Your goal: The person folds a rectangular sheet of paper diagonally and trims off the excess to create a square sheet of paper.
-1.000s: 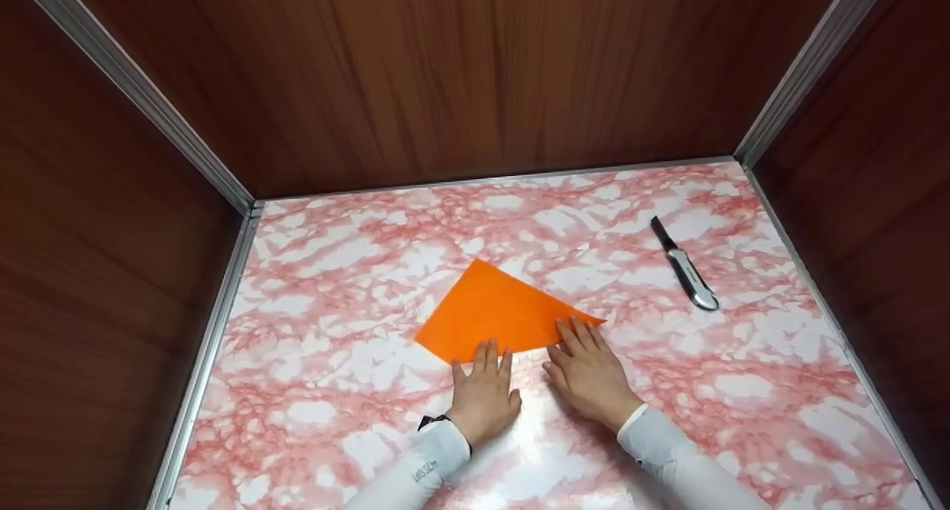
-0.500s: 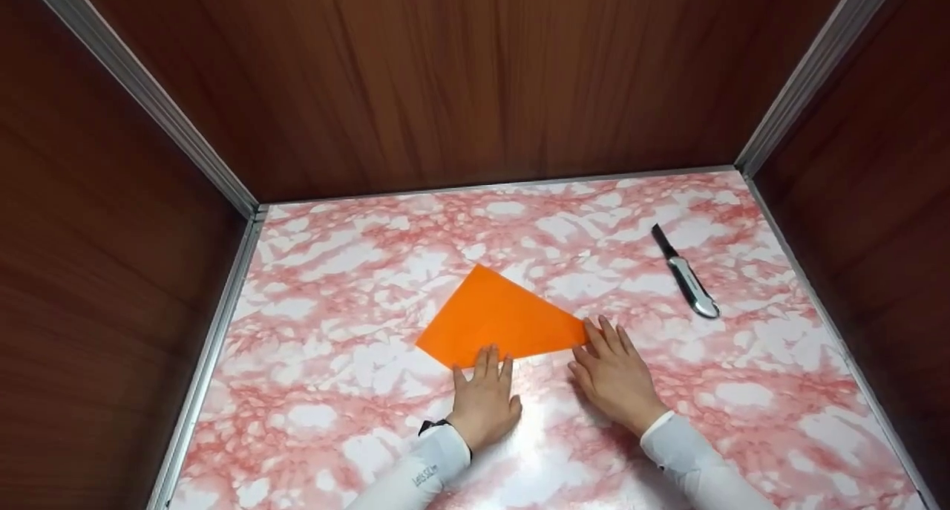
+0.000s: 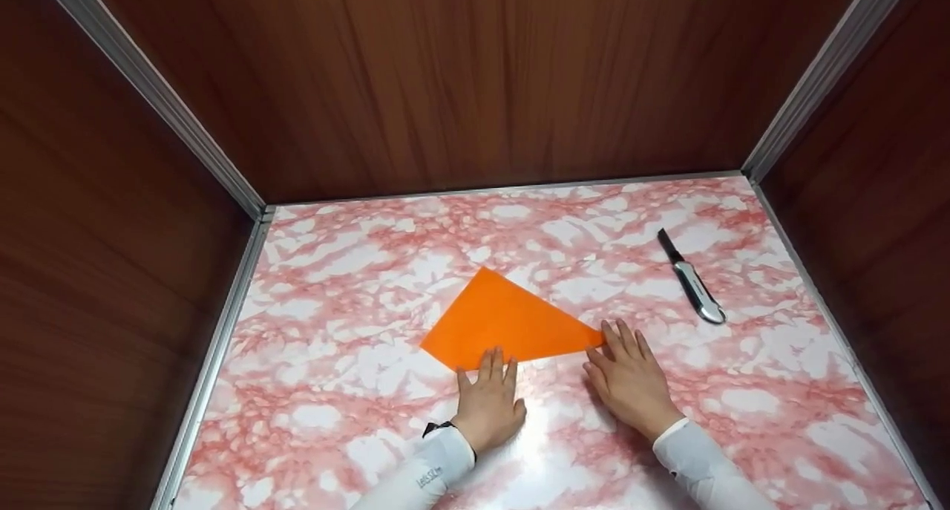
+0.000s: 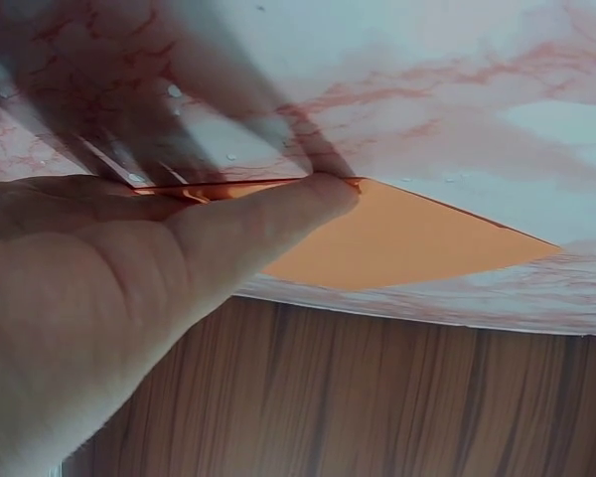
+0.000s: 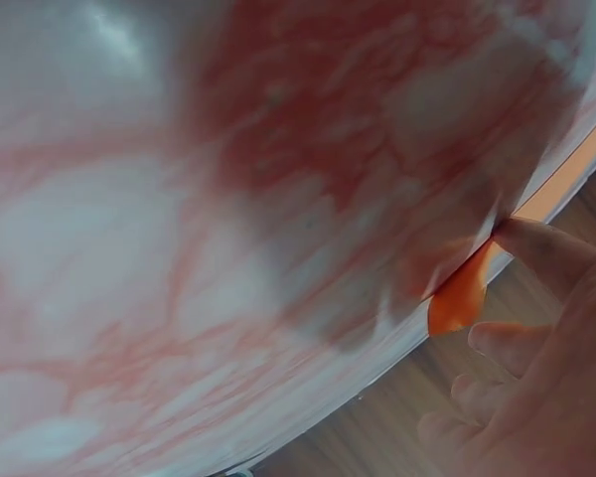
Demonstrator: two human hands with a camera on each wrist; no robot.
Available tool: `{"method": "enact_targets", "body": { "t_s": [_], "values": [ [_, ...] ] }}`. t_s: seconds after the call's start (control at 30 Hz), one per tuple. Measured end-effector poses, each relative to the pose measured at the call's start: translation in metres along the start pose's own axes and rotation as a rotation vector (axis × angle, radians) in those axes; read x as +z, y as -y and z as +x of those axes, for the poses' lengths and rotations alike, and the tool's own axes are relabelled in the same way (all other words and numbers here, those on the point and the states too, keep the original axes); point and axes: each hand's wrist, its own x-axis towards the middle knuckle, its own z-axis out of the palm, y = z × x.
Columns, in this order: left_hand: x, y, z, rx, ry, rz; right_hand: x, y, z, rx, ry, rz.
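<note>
A folded sheet of orange paper [image 3: 508, 313] lies flat on the table, its long narrow corner toward the right. My left hand [image 3: 490, 410] rests on the near edge with fingers straight and spread. In the left wrist view, a finger of that hand [image 4: 129, 278] lies on the fold of the paper [image 4: 417, 238]. My right hand [image 3: 634, 384] touches the right tip, its fingers fairly straight and covering the end of it. The right wrist view has one fingertip of this hand [image 5: 546, 348] on the edge of the paper [image 5: 459, 301].
A utility knife [image 3: 692, 280] with a dark blade end and a grey and black handle lies to the right, beyond my right hand. The table [image 3: 334, 436] has a red and white marbled top. Brown wood panels [image 3: 505, 87] with metal edging enclose it at the back and sides.
My right hand has slid to the right along the paper's near edge to its tip. The left hand keeps its place on the paper. The head view has shifted slightly.
</note>
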Motion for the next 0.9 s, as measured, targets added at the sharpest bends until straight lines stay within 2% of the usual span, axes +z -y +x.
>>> {"method": "enact_targets", "body": {
  "t_s": [0.2, 0.37, 0.77, 0.9],
  "values": [
    [0.001, -0.001, 0.000, -0.003, 0.014, -0.003, -0.002, -0.013, -0.005, 0.050, -0.024, 0.014],
    [0.003, 0.000, 0.000, -0.002, 0.011, -0.003, -0.004, -0.022, -0.010, 0.081, -0.002, 0.011],
    [0.004, -0.001, 0.001, -0.004, 0.011, -0.013, -0.004, -0.025, -0.015, 0.126, 0.024, -0.008],
    [0.003, 0.000, 0.000, -0.010, 0.010, -0.008, -0.003, -0.025, -0.014, 0.114, 0.031, -0.020]
  ]
}}
